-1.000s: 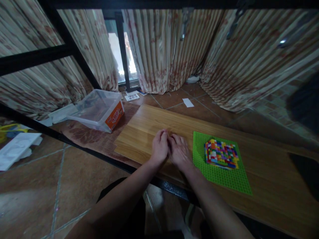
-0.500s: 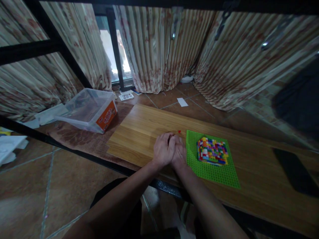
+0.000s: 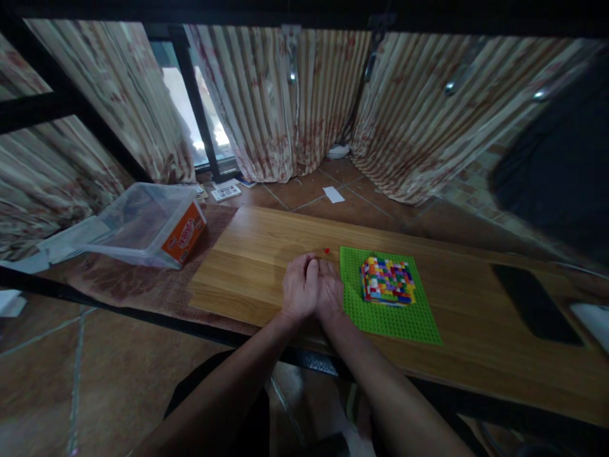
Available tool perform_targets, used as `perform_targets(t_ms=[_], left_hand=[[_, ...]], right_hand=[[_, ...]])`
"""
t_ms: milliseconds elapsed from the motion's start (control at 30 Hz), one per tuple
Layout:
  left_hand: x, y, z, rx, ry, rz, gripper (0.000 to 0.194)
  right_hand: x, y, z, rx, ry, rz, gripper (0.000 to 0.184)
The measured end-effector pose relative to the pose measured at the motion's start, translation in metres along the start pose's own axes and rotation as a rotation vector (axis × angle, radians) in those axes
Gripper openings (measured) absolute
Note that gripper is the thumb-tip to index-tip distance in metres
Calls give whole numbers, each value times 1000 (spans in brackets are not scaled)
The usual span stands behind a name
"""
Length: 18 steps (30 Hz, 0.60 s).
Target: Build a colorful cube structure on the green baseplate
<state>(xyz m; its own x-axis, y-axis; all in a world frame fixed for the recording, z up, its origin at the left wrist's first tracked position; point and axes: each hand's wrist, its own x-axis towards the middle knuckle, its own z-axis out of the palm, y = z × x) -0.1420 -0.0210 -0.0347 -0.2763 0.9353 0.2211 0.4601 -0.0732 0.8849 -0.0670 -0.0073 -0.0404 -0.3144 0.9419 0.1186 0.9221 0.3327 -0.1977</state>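
Observation:
My left hand (image 3: 297, 292) and my right hand (image 3: 330, 291) are together at the near side of the wooden tabletop. The left hand is closed over the right, its thumb lying across the top. The right hand's fingers are mostly covered, so their shape cannot be made out. Just beyond the hands lies a small red piece (image 3: 327, 251), touched by neither. To the right, close to my right hand, is a green studded baseplate (image 3: 390, 324). A block of multicoloured building bricks (image 3: 387, 279) stands on it, several layers high.
A clear plastic bin (image 3: 143, 222) with an orange label stands on a brown patterned mat (image 3: 118, 279) at the left. A dark flat object (image 3: 535, 304) lies on the tabletop (image 3: 238, 254) at the right. A black metal frame bar (image 3: 304, 16) crosses overhead; curtains (image 3: 266, 108) hang behind.
The view has swung slightly to the right, so everything sits further left in the picture. My hands stay clasped in the same place on the tabletop.

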Motion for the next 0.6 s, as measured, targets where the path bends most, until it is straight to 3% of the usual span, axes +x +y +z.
perform_targets(t_ms=[267, 600], left_hand=[[6, 0, 1, 15, -73, 9, 30], [4, -4, 3, -92, -4, -24, 46]], right_hand=[[0, -1, -2, 37, -15, 69, 34], [1, -1, -9, 88, -58, 59, 33]])
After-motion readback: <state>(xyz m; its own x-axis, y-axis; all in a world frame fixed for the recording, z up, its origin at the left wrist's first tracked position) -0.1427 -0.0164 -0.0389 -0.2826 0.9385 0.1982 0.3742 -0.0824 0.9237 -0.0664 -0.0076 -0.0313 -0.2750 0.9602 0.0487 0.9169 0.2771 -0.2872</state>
